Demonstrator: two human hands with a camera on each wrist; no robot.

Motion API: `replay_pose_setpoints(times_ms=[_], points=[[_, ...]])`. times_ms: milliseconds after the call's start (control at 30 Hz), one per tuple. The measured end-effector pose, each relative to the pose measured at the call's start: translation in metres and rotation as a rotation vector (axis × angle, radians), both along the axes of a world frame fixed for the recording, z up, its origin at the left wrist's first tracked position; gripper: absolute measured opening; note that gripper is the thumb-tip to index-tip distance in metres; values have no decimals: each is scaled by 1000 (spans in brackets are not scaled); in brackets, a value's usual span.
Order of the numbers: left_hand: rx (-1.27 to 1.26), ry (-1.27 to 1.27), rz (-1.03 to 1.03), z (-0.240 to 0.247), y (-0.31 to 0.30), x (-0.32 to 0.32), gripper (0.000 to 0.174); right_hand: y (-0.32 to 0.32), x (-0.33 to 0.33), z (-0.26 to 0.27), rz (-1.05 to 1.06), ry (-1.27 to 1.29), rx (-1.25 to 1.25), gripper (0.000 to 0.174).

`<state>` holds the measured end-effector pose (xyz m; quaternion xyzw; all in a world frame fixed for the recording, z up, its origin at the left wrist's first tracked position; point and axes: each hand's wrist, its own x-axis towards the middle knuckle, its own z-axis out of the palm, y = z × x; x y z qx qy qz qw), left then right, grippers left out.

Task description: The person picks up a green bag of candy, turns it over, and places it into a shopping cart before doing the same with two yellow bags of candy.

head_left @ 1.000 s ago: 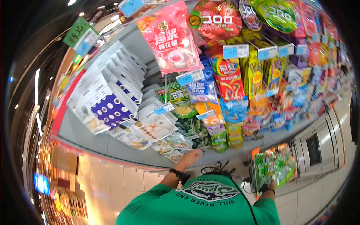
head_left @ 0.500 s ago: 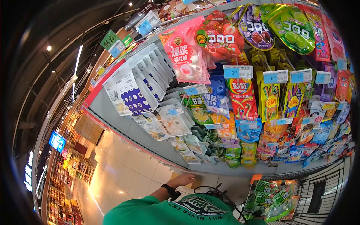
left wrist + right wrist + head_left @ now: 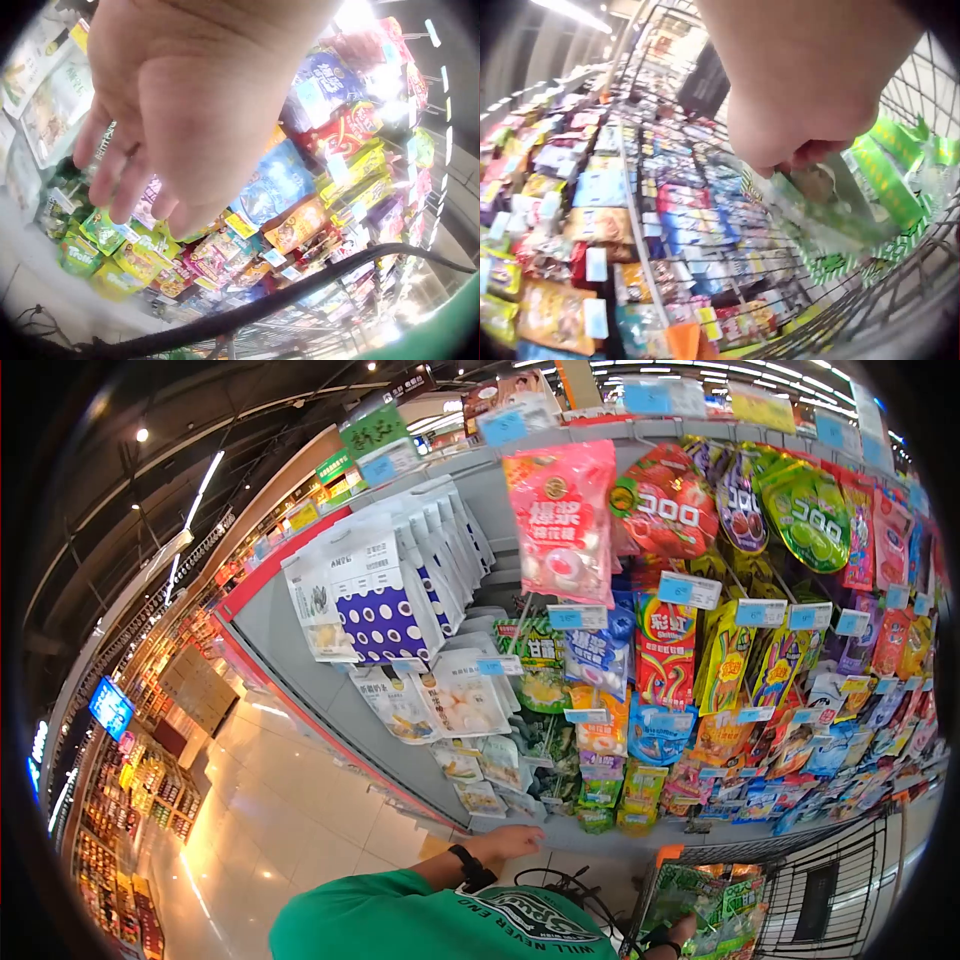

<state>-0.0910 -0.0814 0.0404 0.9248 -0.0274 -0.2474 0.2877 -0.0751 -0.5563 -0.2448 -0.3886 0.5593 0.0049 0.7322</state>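
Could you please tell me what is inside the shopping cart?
Inside the shopping cart lie several green bags, with the right hand at the upper ones. Whatever may lie under these bags is covered and cannot be seen.

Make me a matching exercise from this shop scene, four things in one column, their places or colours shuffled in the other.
1. green packs at the right grip
2. pink marshmallow bag
3. white packets with dotted panels
4. Skittles bag

A. at the left end of the display in the head view
B. mostly red
C. inside the wire cart
D. hanging directly left of the strawberry bag

Pairs: 1-C, 2-D, 3-A, 4-B.
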Motion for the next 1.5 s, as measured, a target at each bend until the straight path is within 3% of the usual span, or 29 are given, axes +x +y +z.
replay_pose_setpoints(times_ms=[67, 133, 167, 233, 267, 333, 467, 533, 567, 600, 633, 667, 700, 733, 800, 867, 900, 1000, 1033, 1133, 1167, 1267, 1467, 1500], points=[[-44, 14, -13, 2, 5, 2, 41, -10, 4, -32, 130, 69, -406, 34], [-67, -20, -80, -29, 15, 3, 41, -25, 11, -86, 230, 251, -891, 37], [-82, -39, -142, -33, 26, 13, 41, -16, 4, -48, 213, 199, -876, 37], [-98, -41, -200, -8, 32, 17, 42, 31, -12, 112, 178, 98, -842, 36], [-121, -17, -228, -3, 31, 12, 43, 41, -18, 135, 155, 111, -862, 36], [-135, -37, -288, -9, 40, 16, 42, 62, -33, 171, 141, -399, -713, 24], [-300, -84, -330, -7, 53, 22, 42, 154, -83, 320, 302, -607, -657, 17], [-422, -25, -276, 28, 56, 11, 43, 194, -100, 360, 329, -895, -336, 14], [-559, -96, -247, 36, 58, 7, 45, 213, -105, 367, 328, -902, -353, 14], [-695, -168, -214, 41, 63, 6, 47, 231, -106, 370, 238, -936, -61, 17], [-704, -288, -363, 52, 66, 10, 53, 253, -104, 374, 150, -955, 235, 22], [-991, -211, -394, 63, 67, 12, 66, 280, -98, 379, 211, -894, 431, 40], [-1043, -209, -339, 101, 73, -4, 71, 302, -97, 385, 387, -888, 562, 43], [-1093, -206, -278, 125, 82, -18, 77, 324, -90, 372, 420, -784, 675, 40], [-958, -267, -299, 71, 97, -7, 84, 361, -83, 356, 727, -675, 843, 41], [-1183, -258, -115, 30, 117, -9, 76, 416, -102, 433, 927, -294, 173, 43], [-1244, -284, -72, 73, 126, -30, 74, 430, -99, 429, 995, -307, 196, 44], [-1175, -248, 11, 86, 163, -49, 68, 462, -88, 405, 1157, -493, 497, 45], [-1153, -334, 134, 94, 169, -60, 50, 469, -86, 400, 1197, -520, 535, 45], [-1122, -347, 271, 79, 191, -74, 38, 481, -82, 393, 1251, -585, 577, 47], [-1170, -422, 422, 75, 196, -74, 24, 482, -83, 392, 1247, -607, 580, 47], [-1170, -461, 561, 68, 211, -73, 12, 483, -81, 386, 1198, -666, 596, 49], [-1183, -559, 652, 80, 203, -62, 16, 460, -87, 390, 959, -735, 611, 56], [-1157, -609, 666, 77, 200, -58, 17, 454, -83, 378, 902, -768, 505, 56]])
